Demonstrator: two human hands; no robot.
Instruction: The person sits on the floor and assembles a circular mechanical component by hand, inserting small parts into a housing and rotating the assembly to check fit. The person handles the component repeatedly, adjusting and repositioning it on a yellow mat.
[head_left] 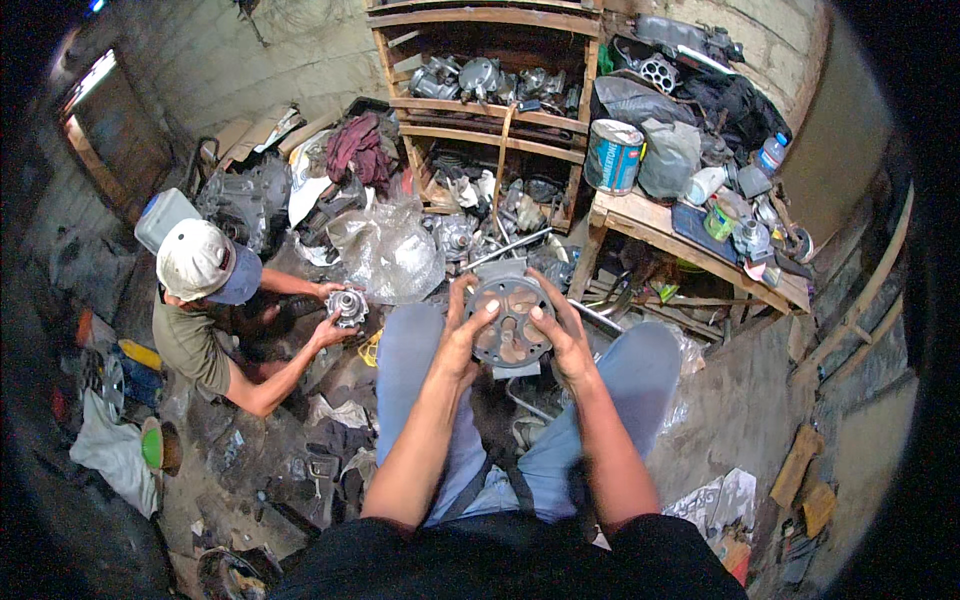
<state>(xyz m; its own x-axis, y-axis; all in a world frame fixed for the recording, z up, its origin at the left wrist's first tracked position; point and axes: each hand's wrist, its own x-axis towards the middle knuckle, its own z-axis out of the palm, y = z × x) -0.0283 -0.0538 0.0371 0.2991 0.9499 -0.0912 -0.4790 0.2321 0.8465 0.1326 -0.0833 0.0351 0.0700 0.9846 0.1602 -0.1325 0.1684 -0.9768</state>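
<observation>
The round part [511, 322] between the left hand [466, 335] and right hand [562, 335] is dull grey metal, matt and grimy. The shelf rack [490, 110] and bench [690, 245] are rough bare wood. A clear plastic sheet [388, 250] looks glossy and crinkled. The tin [613, 155] has a shiny metal rim; the trousers [408, 360] are faded blue denim cloth.

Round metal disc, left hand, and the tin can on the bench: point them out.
round metal disc [511, 322], head view, perforated face.
left hand [467, 328], head view, back of hand.
tin can [612, 157], head view, side wall.
</observation>
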